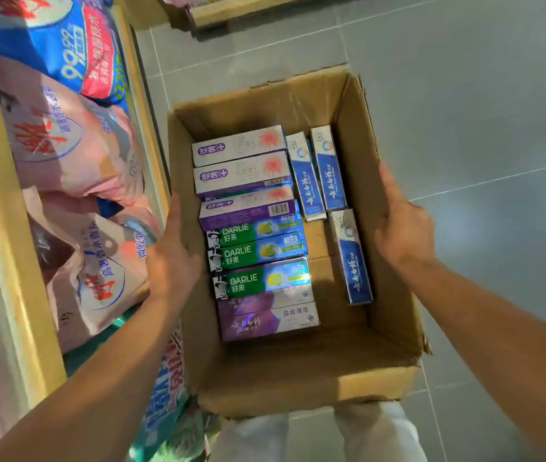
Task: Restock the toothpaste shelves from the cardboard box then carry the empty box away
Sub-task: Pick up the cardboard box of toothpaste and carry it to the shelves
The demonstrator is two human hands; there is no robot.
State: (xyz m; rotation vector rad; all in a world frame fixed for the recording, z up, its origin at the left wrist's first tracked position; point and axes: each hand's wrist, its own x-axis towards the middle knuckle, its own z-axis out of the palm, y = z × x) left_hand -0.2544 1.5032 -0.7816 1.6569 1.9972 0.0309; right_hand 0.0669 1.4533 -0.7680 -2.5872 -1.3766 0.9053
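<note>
Your two bare forearms come in from the bottom corners, and between them, lowest in view, your pale trouser legs (378, 431) show just under the near wall of the cardboard box (298, 378). Your left hand (173, 258) lies against the box's left wall, palm to the cardboard with the fingers straight and close together, the fingertips hidden past the rim. Your right hand (401, 221) grips the right wall at its top edge, thumb outside and fingers curled over into the box. The box is open-topped, flaps up, over the grey tiled floor (481, 111); whether it rests on the tiles or hangs in your hands, you cannot tell from this view. Inside, along the left, toothpaste cartons lie flat in a column: white-and-purple cartons (239, 161) at the far end, green Darlie cartons (258, 253) in the middle, purple cartons (266, 320) nearest you. Blue-and-white cartons (326, 168) stand on edge toward the right, two side by side at the far end and one apart, nearer you, with bare box floor between them and the column. Hard against the box's left side runs a wooden shelf edge (151, 135), and behind it large pink bags (74, 141) and a blue bag (58, 41) crowd the shelf close to your left hand.
</note>
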